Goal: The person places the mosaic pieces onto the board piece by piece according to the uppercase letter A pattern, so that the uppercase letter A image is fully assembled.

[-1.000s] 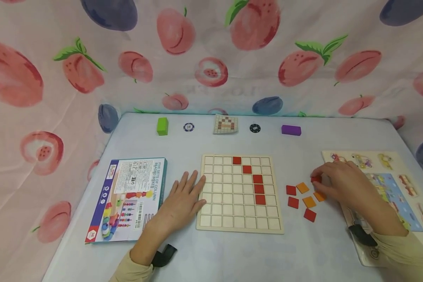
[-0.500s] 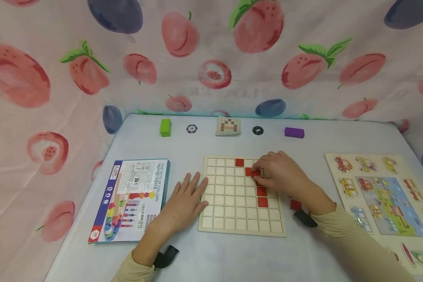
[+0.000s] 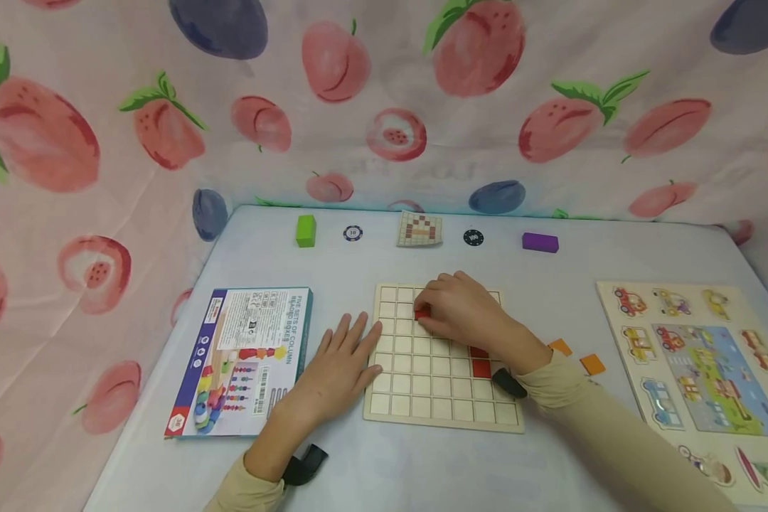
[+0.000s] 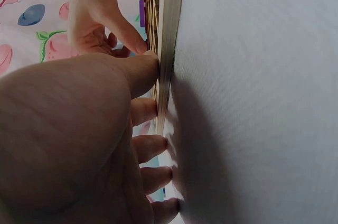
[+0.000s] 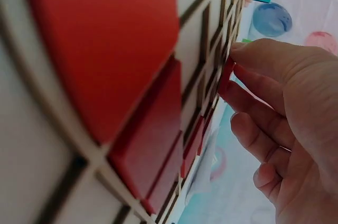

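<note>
My right hand [image 3: 464, 309] is over the upper part of a wooden grid board [image 3: 441, 421]. Thumb and fingers pinch a small red square tile [image 5: 226, 77], held at a slant to the grid in the right wrist view. Other red tiles [image 3: 481, 368] lie in cells on the board's right side, partly covered by that hand and wrist. At the left edge rests my left hand [image 3: 336, 366], fingers spread and fairly straight, its thumb touching the board's side [image 4: 168, 34] in the left wrist view.
Orange tiles [image 3: 592, 364] lie right of the board, others hidden by the right arm. A picture puzzle [image 3: 710, 348] stands far right, a boxed toy [image 3: 243, 363] left. Along the back are a green block [image 3: 306, 231], chips [image 3: 353, 233], a pattern card [image 3: 419, 229] and a purple block [image 3: 540, 242].
My right hand has come from the loose tiles on the right, bringing a red tile leftward over the board's upper rows. The left hand keeps its place at the board's edge.
</note>
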Tool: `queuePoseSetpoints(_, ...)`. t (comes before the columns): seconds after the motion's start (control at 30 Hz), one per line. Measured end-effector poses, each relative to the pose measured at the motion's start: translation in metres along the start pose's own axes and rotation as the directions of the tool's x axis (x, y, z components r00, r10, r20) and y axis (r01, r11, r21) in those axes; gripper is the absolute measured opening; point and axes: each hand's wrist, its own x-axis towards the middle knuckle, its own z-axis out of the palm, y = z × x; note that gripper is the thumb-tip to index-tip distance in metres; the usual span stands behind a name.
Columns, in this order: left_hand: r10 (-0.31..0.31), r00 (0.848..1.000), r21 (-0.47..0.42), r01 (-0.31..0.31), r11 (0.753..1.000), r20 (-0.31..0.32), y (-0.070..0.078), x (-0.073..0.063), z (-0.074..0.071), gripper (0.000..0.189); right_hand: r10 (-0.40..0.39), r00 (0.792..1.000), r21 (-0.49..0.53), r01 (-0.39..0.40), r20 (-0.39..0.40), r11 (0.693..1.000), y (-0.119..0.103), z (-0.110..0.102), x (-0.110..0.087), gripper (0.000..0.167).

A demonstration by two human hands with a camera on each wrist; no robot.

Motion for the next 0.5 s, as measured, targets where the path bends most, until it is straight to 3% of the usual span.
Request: queuePoseSetpoints(0.5,0.002,1.0,-0.005,-0.002,1.0,-0.003,0.0011,-0.0006,-0.0013,0.065,-0.015,1.0,-0.031,0.015,-0.009,0.999,0.002,0.0025,0.0003,0.017)
